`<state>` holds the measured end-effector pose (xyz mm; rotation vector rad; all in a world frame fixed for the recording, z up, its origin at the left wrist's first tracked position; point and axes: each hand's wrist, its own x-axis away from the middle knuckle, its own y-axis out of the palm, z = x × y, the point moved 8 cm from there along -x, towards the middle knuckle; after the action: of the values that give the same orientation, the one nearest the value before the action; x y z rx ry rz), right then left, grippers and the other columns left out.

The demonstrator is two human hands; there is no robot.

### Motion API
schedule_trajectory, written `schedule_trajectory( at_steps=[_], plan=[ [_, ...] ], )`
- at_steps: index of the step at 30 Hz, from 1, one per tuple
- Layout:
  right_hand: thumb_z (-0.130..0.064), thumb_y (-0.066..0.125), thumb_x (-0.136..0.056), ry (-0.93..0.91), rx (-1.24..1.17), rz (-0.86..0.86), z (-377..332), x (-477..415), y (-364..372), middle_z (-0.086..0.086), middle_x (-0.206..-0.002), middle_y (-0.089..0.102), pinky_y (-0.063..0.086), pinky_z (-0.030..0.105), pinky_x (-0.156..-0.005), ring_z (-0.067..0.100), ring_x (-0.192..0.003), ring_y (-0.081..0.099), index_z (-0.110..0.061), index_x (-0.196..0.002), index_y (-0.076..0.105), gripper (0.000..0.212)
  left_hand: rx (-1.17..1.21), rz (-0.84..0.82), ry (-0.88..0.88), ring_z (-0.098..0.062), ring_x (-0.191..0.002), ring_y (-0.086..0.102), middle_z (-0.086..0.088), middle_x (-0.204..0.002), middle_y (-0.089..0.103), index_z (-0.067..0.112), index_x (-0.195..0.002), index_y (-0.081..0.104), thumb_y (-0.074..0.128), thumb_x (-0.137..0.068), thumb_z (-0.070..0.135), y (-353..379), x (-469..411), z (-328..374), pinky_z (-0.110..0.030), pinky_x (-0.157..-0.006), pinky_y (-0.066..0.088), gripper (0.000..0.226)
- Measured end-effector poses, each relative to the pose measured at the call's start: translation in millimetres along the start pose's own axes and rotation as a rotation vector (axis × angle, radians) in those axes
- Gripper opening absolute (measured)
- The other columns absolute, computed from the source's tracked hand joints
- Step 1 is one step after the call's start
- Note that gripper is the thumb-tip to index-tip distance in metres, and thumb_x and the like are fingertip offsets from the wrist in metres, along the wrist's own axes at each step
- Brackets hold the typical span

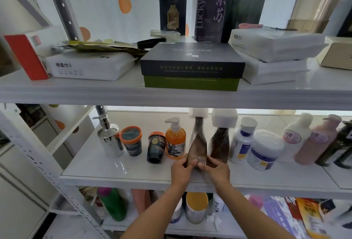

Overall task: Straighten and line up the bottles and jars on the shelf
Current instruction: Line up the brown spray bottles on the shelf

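Two bare forearms reach up from the bottom of the view to the middle shelf (114, 168), where both hands meet at the foot of one brown twisted bottle (198, 143) with a white cap. The left hand (181, 170) curls its fingers round the bottle's left side, thumb on the front, and the right hand (217, 170) grips the right side the same way, so the two thumbs nearly touch. The bottle stands upright near the shelf's front edge, about midway along a row. To its left come an orange pump bottle (175, 139) just beside it, then a dark jar (156, 147) with an orange lid sitting somewhat nearer the front than its neighbours, an orange-lidded jar (131, 140), and a chrome pump dispenser (109, 139) at the far left. To its right stands a second brown bottle (220, 143) with a wide white cap, close by the right hand, followed by a white bottle with a blue label (241, 143), a white-lidded tub (264, 149), a white bottle with a pink label (297, 136), a pink bottle (316, 143) and a dark bottle (341, 143) at the edge of view. On the shelf above, a dark box (192, 57) rests on a green box (190, 84) between white tissue packs (89, 67). Below, a green bottle (112, 204) and a yellow-lidded jar (196, 202) show.
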<state>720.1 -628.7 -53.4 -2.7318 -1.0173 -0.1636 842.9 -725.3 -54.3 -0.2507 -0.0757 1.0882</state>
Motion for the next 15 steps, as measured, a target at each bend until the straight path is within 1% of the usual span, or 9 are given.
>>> schedule_trajectory(
  at_steps=[3, 5, 7, 9, 11, 13, 15],
  plan=[
    [-0.012, 0.081, -0.069, -0.026, 0.015, 0.022, -1.8, 3.4, -1.1, 0.007, -0.113, 0.068, 0.045, 0.023, -0.086, 0.013, -0.093, 0.059, -0.008, -0.118, 0.065, 0.052, 0.010, 0.009, 0.007, -0.012, -0.101, 0.064, 0.000, -0.107, 0.071, 0.013, -0.114, 0.067, 0.066, -0.086, 0.024, 1.0, 0.2, -1.9, -0.028, -0.093, 0.051, 0.029],
    [-0.009, 0.081, -0.069, -0.029, 0.003, 0.022, -3.8, 4.7, -1.3, 0.006, -0.109, 0.068, 0.044, 0.021, -0.082, 0.013, -0.090, 0.060, -0.007, -0.117, 0.066, 0.051, 0.015, 0.014, 0.005, -0.010, -0.103, 0.063, 0.001, -0.110, 0.070, 0.013, -0.118, 0.065, 0.066, -0.086, 0.024, 1.6, 0.1, -2.5, -0.026, -0.094, 0.050, 0.034],
    [-0.008, 0.081, -0.069, -0.032, -0.007, 0.022, -4.0, 4.9, -1.1, 0.007, -0.110, 0.069, 0.044, 0.020, -0.080, 0.014, -0.090, 0.061, -0.006, -0.116, 0.066, 0.050, 0.045, 0.022, 0.009, -0.008, -0.102, 0.063, 0.003, -0.109, 0.070, 0.015, -0.117, 0.066, 0.066, -0.086, 0.023, 1.5, 1.1, -1.2, -0.024, -0.094, 0.050, 0.032],
    [-0.007, 0.080, -0.069, -0.036, -0.011, 0.016, -4.3, 5.0, -1.1, 0.008, -0.109, 0.068, 0.045, 0.015, -0.076, 0.015, -0.091, 0.061, -0.005, -0.115, 0.067, 0.048, 0.082, 0.012, 0.014, -0.001, -0.098, 0.063, 0.007, -0.104, 0.070, 0.022, -0.112, 0.065, 0.065, -0.087, 0.019, 2.5, 3.0, 1.4, -0.021, -0.092, 0.050, 0.025],
    [-0.004, 0.079, -0.070, -0.043, -0.017, -0.004, -4.0, 4.1, -1.0, 0.008, -0.108, 0.067, 0.043, 0.009, -0.070, 0.017, -0.093, 0.061, -0.003, -0.114, 0.067, 0.045, 0.118, -0.024, 0.004, 0.007, -0.093, 0.064, 0.012, -0.100, 0.069, 0.026, -0.110, 0.062, 0.064, -0.087, 0.014, 3.5, 3.6, 1.0, -0.013, -0.087, 0.049, 0.025],
    [-0.002, 0.076, -0.074, -0.056, -0.023, -0.050, -5.7, 3.5, -0.4, 0.008, -0.108, 0.065, 0.044, 0.010, -0.073, 0.019, -0.098, 0.060, -0.003, -0.115, 0.066, 0.043, 0.128, -0.063, -0.008, 0.014, -0.093, 0.062, 0.014, -0.102, 0.067, 0.022, -0.114, 0.061, 0.063, -0.088, 0.012, 2.4, 4.1, -1.0, -0.006, -0.084, 0.046, 0.028],
    [-0.002, 0.072, -0.077, -0.055, -0.034, -0.108, -6.5, 3.0, -0.1, 0.006, -0.110, 0.060, 0.044, 0.016, -0.082, 0.018, -0.102, 0.057, -0.003, -0.118, 0.064, 0.042, 0.123, -0.097, -0.011, 0.014, -0.096, 0.061, 0.012, -0.106, 0.067, 0.019, -0.117, 0.061, 0.062, -0.089, 0.012, 1.5, 3.8, -4.1, -0.005, -0.084, 0.045, 0.029]
  ],
)
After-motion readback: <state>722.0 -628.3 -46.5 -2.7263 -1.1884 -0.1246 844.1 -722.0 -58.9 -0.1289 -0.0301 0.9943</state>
